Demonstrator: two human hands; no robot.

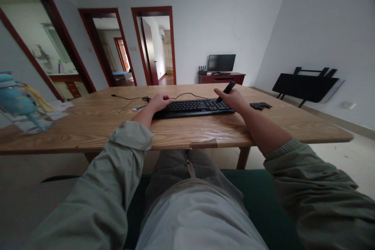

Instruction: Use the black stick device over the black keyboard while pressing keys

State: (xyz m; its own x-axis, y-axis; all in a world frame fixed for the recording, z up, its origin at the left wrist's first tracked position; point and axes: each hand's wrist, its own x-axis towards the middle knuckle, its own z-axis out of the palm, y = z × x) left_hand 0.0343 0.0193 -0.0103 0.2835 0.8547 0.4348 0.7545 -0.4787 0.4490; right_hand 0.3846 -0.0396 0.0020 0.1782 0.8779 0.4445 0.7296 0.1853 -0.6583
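A black keyboard (193,106) lies on the wooden table in front of me. My left hand (159,102) is at its left end, fingers curled over the edge, holding the keyboard. My right hand (231,98) is closed around a slim black handheld tool (227,90), tilted, its upper end pointing up and right. The tool's lower end meets the keys at the right side of the keyboard; its tip is too small to make out. A cluster of small black pieces (260,106) lies to the right of my right hand. A thin blue-and-white stick (139,107) lies left of the keyboard.
The table (96,133) spans the view, with torn brown tape (204,143) on its front edge. A black cable (131,98) runs behind the keyboard. A light-blue bag-like thing (22,99) and papers (60,109) are at the left. A monitor (221,63) stands beyond the table.
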